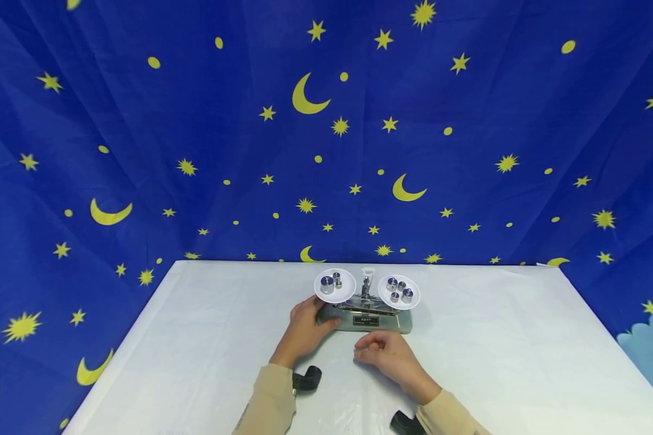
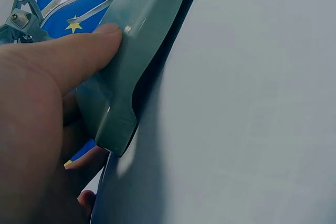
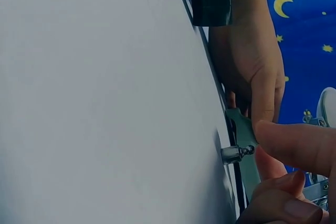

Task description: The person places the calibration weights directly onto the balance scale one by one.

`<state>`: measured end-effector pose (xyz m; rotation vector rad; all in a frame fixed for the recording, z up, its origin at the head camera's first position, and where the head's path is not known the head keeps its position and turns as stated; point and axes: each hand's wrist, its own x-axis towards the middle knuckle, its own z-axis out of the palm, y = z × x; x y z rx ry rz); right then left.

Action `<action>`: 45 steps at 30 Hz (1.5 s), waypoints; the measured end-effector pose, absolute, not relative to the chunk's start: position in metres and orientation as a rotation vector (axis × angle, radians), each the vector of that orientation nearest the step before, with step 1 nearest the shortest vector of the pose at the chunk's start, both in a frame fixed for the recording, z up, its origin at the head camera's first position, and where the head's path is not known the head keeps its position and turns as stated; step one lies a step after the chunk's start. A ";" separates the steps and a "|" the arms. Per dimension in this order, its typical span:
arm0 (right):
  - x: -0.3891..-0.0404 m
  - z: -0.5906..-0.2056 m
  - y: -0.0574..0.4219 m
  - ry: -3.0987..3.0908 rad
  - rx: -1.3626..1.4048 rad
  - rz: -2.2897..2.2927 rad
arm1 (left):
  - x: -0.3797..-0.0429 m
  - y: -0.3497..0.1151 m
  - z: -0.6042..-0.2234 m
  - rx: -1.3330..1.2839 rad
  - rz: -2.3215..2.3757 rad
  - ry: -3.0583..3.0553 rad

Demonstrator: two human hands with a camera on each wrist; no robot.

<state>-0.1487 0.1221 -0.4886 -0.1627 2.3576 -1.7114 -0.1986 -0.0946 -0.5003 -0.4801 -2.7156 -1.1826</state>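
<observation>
A balance scale (image 1: 366,305) with a grey-green base stands on the white table. My left hand (image 1: 305,329) grips the left end of that base, its thumb (image 2: 86,51) lying on the front face and the other fingers behind. Three metal weights (image 1: 327,284) rest on the left pan (image 1: 334,299); several sit on the right pan (image 1: 383,294). My right hand (image 1: 389,359) is in front of the base with bent fingers. In the right wrist view, a small knobbed weight (image 3: 233,155) is upright at the tabletop, its knob at the thumb and finger tips; whether they pinch it is unclear.
The white tabletop (image 1: 196,338) reaches around the scale on all sides. A blue curtain with yellow stars and moons (image 1: 326,151) hangs behind it. Black wrist-worn pieces (image 1: 307,379) stick out beside both sleeves.
</observation>
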 end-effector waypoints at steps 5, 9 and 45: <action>-0.149 -0.489 0.122 2.350 -0.188 -1.698 | -0.198 -0.095 -0.500 -0.474 -1.189 -2.727; -0.150 -0.489 0.122 2.334 -0.202 -1.694 | -0.199 -0.095 -0.500 -0.478 -1.203 -2.723; -0.149 -0.488 0.121 2.405 -0.167 -1.602 | -0.199 -0.094 -0.500 -0.470 -1.218 -2.713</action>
